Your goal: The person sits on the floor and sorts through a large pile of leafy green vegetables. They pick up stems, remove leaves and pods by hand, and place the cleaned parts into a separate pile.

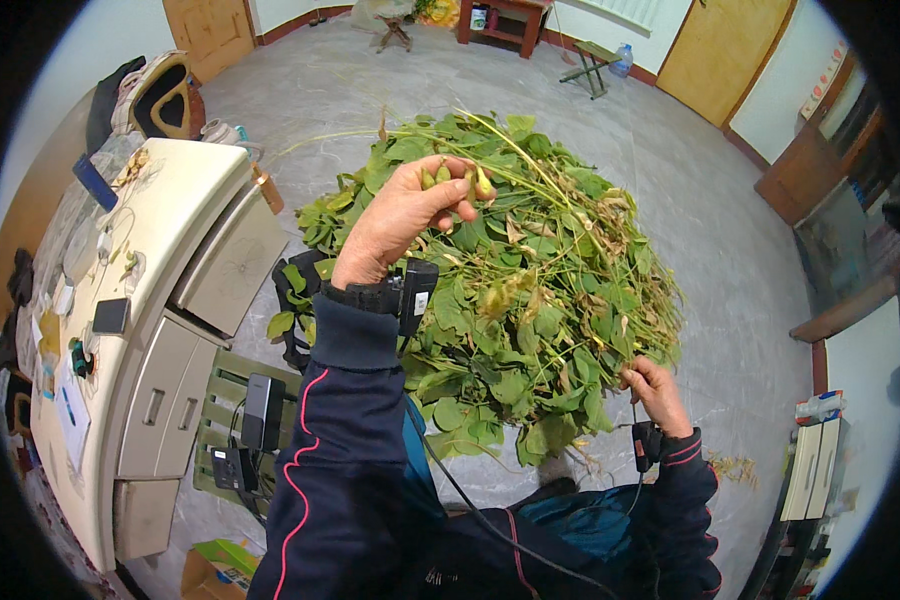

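A large heap of cut bean plants point(510, 315), with green leaves, stems and some dry brown leaves, lies on the floor before me. Raised over its upper left part, my left hand point(427, 195) holds several green bean pods point(442, 175) between thumb and fingers; one yellowish pod stands out near the fingertips. My right hand point(651, 388) is at the heap's lower right edge, its thumb and forefinger pinched at the stems. What lies between those fingers is too small to tell. A device is strapped to each wrist.
At left stands a cream desk point(195, 161) with a phone point(111, 316) and paper. Near it, a green slatted stool point(214, 420) bears black devices with cables. A cardboard box point(202, 577) sits at lower left. Folding stools point(591, 69) and a red-brown table point(502, 37) stand at the back.
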Available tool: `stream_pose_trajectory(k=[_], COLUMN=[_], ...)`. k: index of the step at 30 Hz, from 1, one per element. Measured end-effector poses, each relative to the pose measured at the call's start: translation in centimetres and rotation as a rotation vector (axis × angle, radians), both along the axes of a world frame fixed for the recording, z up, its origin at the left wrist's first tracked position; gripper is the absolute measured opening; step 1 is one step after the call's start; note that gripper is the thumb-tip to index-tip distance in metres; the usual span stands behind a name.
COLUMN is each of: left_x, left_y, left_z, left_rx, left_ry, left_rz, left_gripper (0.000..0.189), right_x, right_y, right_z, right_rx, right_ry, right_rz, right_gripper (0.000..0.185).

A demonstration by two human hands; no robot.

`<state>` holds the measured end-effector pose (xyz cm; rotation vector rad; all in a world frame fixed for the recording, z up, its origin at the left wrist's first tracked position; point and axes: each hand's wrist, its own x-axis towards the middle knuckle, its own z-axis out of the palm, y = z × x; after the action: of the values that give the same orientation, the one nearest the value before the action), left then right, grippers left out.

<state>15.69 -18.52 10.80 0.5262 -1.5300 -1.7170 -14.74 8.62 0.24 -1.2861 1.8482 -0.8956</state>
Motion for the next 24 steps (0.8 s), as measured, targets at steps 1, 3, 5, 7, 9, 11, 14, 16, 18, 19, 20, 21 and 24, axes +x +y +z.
stream_pose_trajectory(k=[1,3,5,7,9,11,14,16,18,19,20,21,24], left_x=[0.0,0.0,-0.2,-0.5,-0.7,-0.7,-0.8,-1.3,-1.5,-1.3,-0.9,-0.6,2.9], left_y=[0.1,0.4,0.6,0.6,0.3,-0.3,-1.4,-1.8,-2.1,-2.3,-2.7,-3.0,-4.3], left_z=[0.1,0.2,0.2,0.1,-0.2,-0.8,-1.9,-2.7,-3.0,-3.0,-2.8,-2.6,-1.5], left_rx=[-0.019,-0.047,-0.067,-0.079,-0.085,-0.190,-0.422,-0.472,-0.547,-0.545,-0.601,-0.597,-0.164], left_ry=[-0.007,-0.042,-0.048,-0.035,-0.018,-0.064,-0.236,-0.176,-0.162,-0.177,-0.143,-0.154,0.122], left_rz=[-0.037,-0.008,0.003,0.023,0.073,0.247,0.649,0.809,0.947,1.003,1.079,1.107,1.128], left_gripper=[0.015,0.016,0.016,0.016,0.014,0.012,0.012,0.012,0.013,0.012,0.012,0.012,0.013], right_x=[-0.1,-0.3,-0.4,-0.4,-0.4,-0.2,0.1,0.6,1.1,1.1,1.1,1.1,0.5], right_y=[0.1,0.2,0.3,0.3,0.3,0.2,0.1,0.1,0.2,0.4,0.5,0.7,1.4], right_z=[0.1,0.3,0.3,0.4,0.5,0.8,1.8,2.2,2.4,2.5,2.6,2.6,3.0], right_rx=[-0.015,-0.012,-0.020,0.006,0.003,-0.047,-0.057,-0.144,-0.155,-0.155,-0.158,-0.163,-0.068], right_ry=[0.028,0.029,0.036,0.062,0.071,0.093,0.127,0.207,0.198,0.252,0.272,0.261,0.356], right_rz=[-0.001,-0.023,-0.023,-0.021,-0.038,-0.038,-0.073,0.039,0.081,0.087,0.107,0.142,0.002], right_gripper=[0.017,0.017,0.017,0.017,0.016,0.015,0.015,0.015,0.013,0.013,0.013,0.012,0.011])
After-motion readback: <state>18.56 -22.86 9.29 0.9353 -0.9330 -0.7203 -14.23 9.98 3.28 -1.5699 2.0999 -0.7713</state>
